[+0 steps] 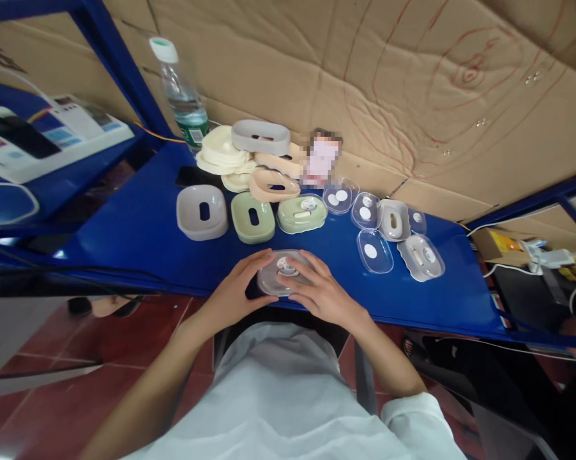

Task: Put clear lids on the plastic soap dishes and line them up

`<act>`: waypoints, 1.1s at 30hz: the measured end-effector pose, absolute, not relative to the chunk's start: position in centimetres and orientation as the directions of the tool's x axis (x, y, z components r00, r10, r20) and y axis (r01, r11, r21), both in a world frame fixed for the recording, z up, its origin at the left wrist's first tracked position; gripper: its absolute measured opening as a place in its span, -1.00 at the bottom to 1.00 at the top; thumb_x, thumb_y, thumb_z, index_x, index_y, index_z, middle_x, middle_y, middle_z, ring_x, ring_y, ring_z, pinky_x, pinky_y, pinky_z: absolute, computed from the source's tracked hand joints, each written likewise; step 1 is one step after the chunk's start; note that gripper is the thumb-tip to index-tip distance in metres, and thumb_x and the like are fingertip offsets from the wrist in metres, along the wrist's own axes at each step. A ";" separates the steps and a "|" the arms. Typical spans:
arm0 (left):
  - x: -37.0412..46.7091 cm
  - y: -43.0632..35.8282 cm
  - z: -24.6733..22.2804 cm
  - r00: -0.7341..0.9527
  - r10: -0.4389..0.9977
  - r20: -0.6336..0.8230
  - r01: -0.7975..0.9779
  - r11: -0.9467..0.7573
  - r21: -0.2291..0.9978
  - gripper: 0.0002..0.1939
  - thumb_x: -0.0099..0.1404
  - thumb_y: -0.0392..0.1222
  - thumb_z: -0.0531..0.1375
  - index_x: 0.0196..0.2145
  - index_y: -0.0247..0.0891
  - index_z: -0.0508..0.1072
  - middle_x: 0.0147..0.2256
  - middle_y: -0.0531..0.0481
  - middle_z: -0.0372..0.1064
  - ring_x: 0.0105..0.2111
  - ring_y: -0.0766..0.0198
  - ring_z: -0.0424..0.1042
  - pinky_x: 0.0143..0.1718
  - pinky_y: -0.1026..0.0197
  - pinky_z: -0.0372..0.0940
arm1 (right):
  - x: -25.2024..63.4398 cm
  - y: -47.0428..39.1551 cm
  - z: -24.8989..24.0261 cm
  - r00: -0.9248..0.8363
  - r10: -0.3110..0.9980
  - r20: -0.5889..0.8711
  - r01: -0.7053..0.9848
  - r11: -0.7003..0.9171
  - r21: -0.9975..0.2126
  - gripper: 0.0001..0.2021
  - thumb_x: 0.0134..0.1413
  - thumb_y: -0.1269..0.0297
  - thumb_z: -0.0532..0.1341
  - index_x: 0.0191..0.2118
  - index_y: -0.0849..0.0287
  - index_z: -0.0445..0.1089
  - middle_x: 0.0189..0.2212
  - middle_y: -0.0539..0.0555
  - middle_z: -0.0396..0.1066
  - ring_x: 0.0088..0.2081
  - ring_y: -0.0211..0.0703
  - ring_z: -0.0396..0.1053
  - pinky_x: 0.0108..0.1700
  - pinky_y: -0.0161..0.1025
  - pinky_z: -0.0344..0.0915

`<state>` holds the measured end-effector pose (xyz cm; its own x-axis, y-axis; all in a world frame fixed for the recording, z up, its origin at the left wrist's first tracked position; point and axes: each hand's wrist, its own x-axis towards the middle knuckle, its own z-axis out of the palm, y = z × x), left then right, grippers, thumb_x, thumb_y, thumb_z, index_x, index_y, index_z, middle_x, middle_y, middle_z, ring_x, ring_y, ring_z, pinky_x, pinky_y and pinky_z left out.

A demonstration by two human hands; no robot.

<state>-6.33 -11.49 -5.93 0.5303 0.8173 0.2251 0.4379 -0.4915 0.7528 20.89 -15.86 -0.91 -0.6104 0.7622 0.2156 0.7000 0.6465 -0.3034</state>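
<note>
At the front edge of the blue table, a grey box with a clear lid and a round sticker (267, 276) lies between my hands. My left hand (240, 284) grips its left side, thumb at the near edge and fingers at the far edge. My right hand (324, 291) rests on its right side with the fingers over the lid. Just beyond stand a grey tray with an oval slot (202, 223), a green slotted tray (253, 231) and a green lidded box (302, 223).
The blue table (139, 223) holds a water bottle (185, 102), stacked cream pieces (223, 150), a peach tray (273, 185) and a blurred phone (322, 158). Rightward lie clear lids (375, 262) and a lidded grey box (422, 265). Cardboard (278, 57) stands behind.
</note>
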 end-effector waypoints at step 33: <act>-5.8 -11.8 -5.1 0.547 0.814 0.195 0.477 -0.494 0.727 -0.20 0.40 0.19 0.34 0.46 0.06 0.16 0.44 -0.13 0.18 0.45 -0.07 0.20 0.44 -0.21 0.21 | 21.0 -17.0 -3.1 -0.436 0.855 0.280 0.784 0.513 -0.349 -0.28 0.41 0.10 0.31 0.55 -0.12 0.07 0.61 0.18 -0.19 0.61 0.29 -0.35 0.50 0.37 0.10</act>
